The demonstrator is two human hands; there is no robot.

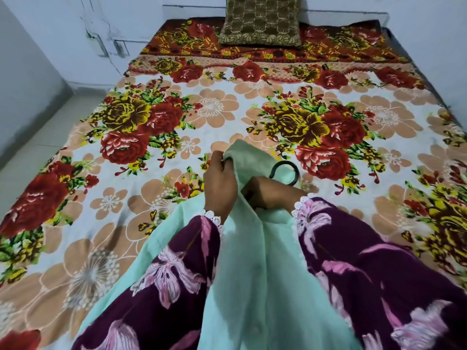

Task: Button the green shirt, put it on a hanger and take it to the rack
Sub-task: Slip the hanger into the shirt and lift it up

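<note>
Step in hand, by my reading: hangering. The green shirt (252,261) is held up in front of the body over the near edge of the bed (227,117), its cloth running from the hands down to the bottom of the view. A few buttons show faintly down the placket low in the view; I cannot tell whether all are fastened.

Left hand (219,183): fingers closed, pinching a raised fold of the shirt at its top. Right hand (270,195): partly covered by cloth, curled around something under the fabric, most likely the neck of the hanger (284,173), whose dark hook rises just beyond it. I cannot see the grip itself.

Next move, as I judge it: seat the shoulders over the hanger arms, which are hidden, so that needs feel more than sight. Then lift by the hook and carry away. No rack is in view.

Surface: bed with a floral sheet, red and yellow roses on a pale ground. A brown patterned cushion (260,21) leans on the far wall. Pale tiled floor (38,137) on the left.
</note>
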